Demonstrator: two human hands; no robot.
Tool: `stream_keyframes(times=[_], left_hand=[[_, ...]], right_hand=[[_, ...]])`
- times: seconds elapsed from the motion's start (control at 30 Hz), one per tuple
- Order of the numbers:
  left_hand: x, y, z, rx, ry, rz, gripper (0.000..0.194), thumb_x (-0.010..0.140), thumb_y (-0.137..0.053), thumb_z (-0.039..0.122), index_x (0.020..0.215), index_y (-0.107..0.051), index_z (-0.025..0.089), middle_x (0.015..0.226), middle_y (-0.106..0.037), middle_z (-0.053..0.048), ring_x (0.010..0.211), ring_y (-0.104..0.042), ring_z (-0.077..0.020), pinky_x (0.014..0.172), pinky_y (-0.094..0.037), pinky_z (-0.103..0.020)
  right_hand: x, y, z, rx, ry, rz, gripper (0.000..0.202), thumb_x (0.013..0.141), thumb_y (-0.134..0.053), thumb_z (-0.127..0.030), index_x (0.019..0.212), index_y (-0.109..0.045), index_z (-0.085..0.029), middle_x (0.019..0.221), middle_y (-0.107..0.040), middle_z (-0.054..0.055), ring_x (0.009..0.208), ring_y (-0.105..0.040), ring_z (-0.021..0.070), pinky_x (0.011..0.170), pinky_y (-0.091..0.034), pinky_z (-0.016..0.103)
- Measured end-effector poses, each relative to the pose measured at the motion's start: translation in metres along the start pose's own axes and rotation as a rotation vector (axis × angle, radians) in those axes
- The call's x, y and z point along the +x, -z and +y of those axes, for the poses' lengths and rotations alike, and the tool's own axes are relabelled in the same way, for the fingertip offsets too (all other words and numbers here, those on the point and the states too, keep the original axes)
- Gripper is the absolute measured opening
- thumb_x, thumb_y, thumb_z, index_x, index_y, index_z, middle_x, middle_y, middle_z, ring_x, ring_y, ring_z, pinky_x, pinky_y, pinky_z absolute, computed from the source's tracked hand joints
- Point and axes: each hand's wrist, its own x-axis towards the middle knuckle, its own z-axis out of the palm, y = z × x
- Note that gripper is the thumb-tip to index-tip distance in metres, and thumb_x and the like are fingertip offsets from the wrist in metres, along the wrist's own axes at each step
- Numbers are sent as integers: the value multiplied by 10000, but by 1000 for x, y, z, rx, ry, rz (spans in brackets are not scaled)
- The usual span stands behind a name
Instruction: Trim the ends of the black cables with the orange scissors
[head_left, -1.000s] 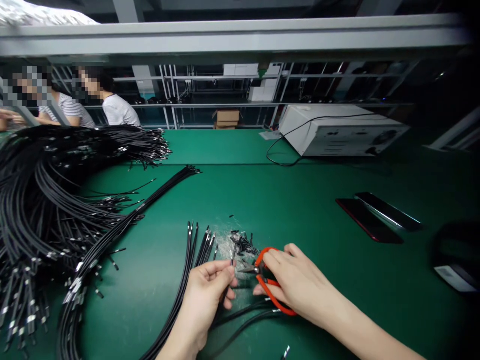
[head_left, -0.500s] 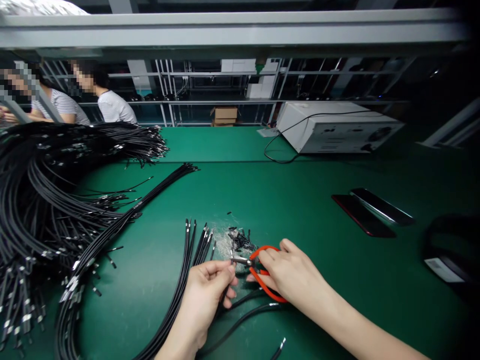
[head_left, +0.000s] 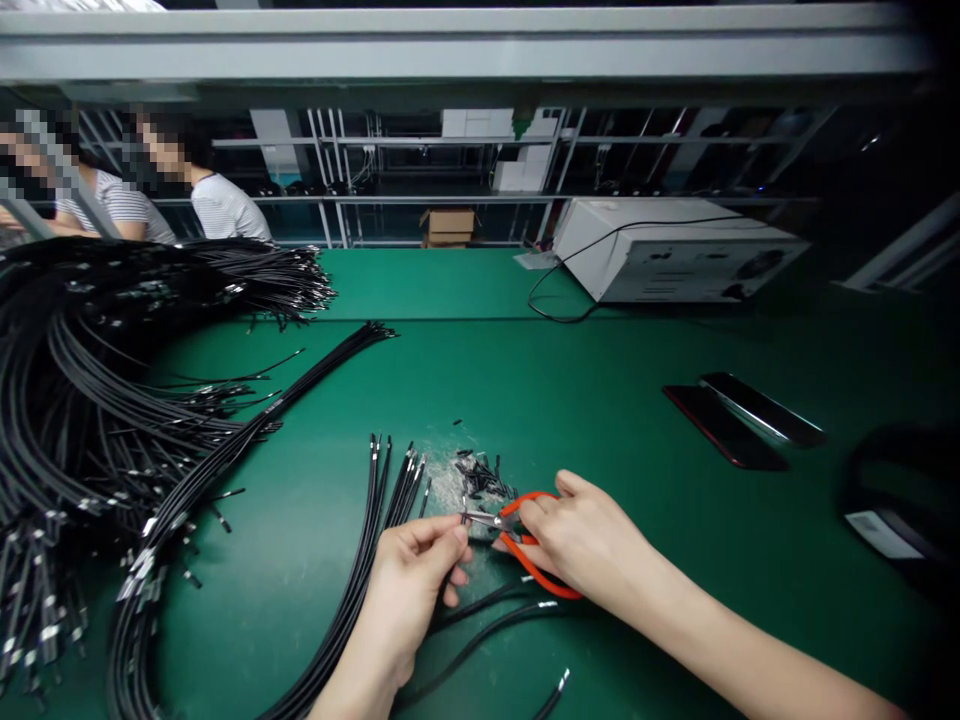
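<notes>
Between its thumb and fingers, my left hand pinches a black cable, whose short tip sticks up above the fingertips. My right hand is wrapped around the red handles of a pair of scissors. The blades point left and meet the cable tip just above my left fingers. Behind the blades lies a small heap of cut black ends, with clear scraps beside it. A row of black cables with silver-banded ends runs along the left of my left hand.
A large pile of black cables covers the left side of the green table. More loose cables lie below my hands. A white box-shaped device stands at the back right, with two dark phones nearer. People sit beyond the table.
The scissors' handles have spread slightly and the blades look a little more apart at the cable tip. My left hand keeps its pinch. The whole view has shifted slightly.
</notes>
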Motion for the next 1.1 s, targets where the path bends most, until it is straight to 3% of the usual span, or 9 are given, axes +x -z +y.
stream_keyframes(times=[0.2, 0.4, 0.5, 0.67, 0.77, 0.93, 1.1], left_hand=[[2, -1, -2, -4, 7, -16, 370, 658, -715, 340, 897, -674, 61, 606, -602, -27, 457, -483, -59, 369, -368, -145], [1, -3, -3, -1, 26, -15, 341, 626, -734, 375, 815, -655, 102, 602, -607, -14, 449, -489, -72, 368, -378, -153], [-3, -4, -2, 10, 24, -44, 314, 634, -728, 383, 754, -658, 101, 602, -603, -16, 456, -489, -67, 392, -392, -153], [-10, -3, 3, -71, 67, -196, 317, 697, -674, 401, 789, -703, 98, 666, -623, -48, 530, -513, -76, 466, -423, -163], [-12, 1, 4, -69, 56, -182, 319, 676, -700, 396, 792, -713, 100, 675, -635, -54, 559, -541, -87, 521, -457, -182], [-11, 3, 0, 31, -74, -10, 314, 641, -732, 384, 790, -719, 108, 688, -668, -68, 612, -574, -132, 569, -488, -226], [-15, 0, -2, 92, -166, -3, 269, 672, -712, 357, 777, -717, 109, 675, -670, -67, 617, -558, -136, 569, -465, -219]], right_hand=[[-1, -2, 3, 136, -79, -65, 449, 877, -421, -444, 545, -551, -172, 499, -595, 35, 393, -441, 115, 603, -265, 312], [1, 9, 2, 939, -525, -123, 452, 814, -451, -562, 548, -496, -199, 450, -524, -4, 406, -443, 119, 441, -265, 255], [7, 14, -8, 1124, -560, -183, 423, 850, -397, -540, 701, -564, -180, 503, -562, -22, 343, -436, 83, 348, -278, 211], [17, 18, -23, 1670, -703, -185, 363, 725, -598, -502, 798, -604, -147, 482, -509, -59, 303, -380, 45, 303, -285, 171], [18, 23, -27, 1767, -695, -195, 317, 715, -622, -458, 749, -596, -143, 477, -512, -60, 291, -366, 32, 295, -260, 157], [17, 32, -35, 1852, -733, -105, 331, 786, -540, -461, 728, -589, -139, 506, -536, -37, 297, -373, 32, 302, -239, 162], [21, 29, -46, 1869, -758, -12, 332, 713, -632, -481, 740, -581, -154, 551, -543, -38, 363, -395, 41, 346, -274, 175]])
